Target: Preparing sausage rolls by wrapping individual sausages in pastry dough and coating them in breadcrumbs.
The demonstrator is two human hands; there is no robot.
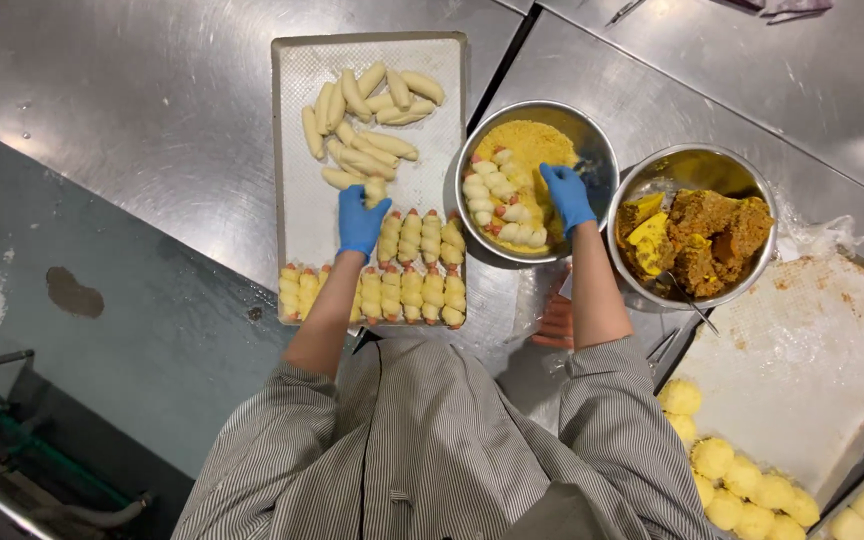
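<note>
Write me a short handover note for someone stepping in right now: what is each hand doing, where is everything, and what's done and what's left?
Left hand, blue-gloved, rests on the baking tray, at a dough-wrapped sausage roll just below the loose pile of plain dough sticks.
Right hand, also gloved, is inside the steel bowl of yellow crumbs, among several rolls being coated there.
Done: two partial rows of wrapped rolls lined up at the tray's near end.
Left: the plain pile, plus the rolls in the bowl.
A second bowl of brown and yellow filling sits to the right; round yellow dough balls lie on trays at lower right.

Blue-gloved left hand (360,222), pale dough rolls (364,118), grey-striped sleeves (612,400).
</note>
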